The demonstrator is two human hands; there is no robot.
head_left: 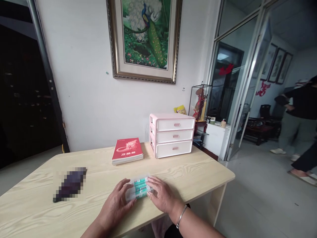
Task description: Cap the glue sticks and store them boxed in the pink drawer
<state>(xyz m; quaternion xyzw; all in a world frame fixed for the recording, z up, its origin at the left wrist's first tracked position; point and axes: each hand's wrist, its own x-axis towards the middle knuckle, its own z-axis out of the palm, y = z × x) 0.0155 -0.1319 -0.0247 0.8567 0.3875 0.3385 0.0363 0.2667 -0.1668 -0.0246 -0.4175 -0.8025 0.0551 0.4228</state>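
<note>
On the near part of the table lies a clear plastic pack of several green-and-white sticks or tubes [140, 188]; their exact kind is too small to tell. My left hand [119, 200] grips its left end, thumb along the near side and fingers bent over the far side. At the opposite end, my right hand [160, 194] holds the pack between thumb and fingers. A silver bangle [181, 216] circles my right wrist. Parts of the pack's two ends are hidden behind my fingers.
Beyond my hands are a red-covered book stack [127, 150] and a pink-and-white three-drawer box [173, 135], drawers closed. A blurred-out dark object [70, 185] lies on the left of the wooden table [99, 175]. People [297, 115] stand by the doorway at right.
</note>
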